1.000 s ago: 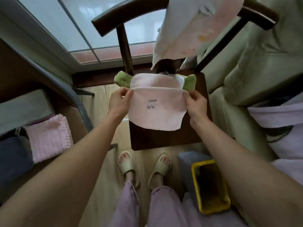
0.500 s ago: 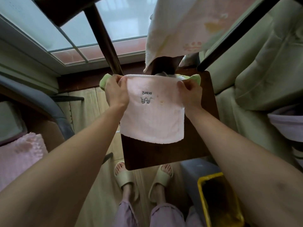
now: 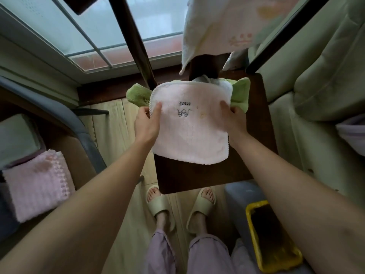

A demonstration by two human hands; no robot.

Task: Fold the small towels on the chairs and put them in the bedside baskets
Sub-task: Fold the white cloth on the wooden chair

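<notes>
Raised: one pink towel, two hands pinching.

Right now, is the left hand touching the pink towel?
Touching. The head view shows the left hand pinching the pink towel at its left edge, thumb on top.

The towel is pale pink with small dark embroidery. The cloth under it is light green. The chair seat is dark brown. The basket has a yellow rim. The slippers are cream, the trousers lilac.
</notes>
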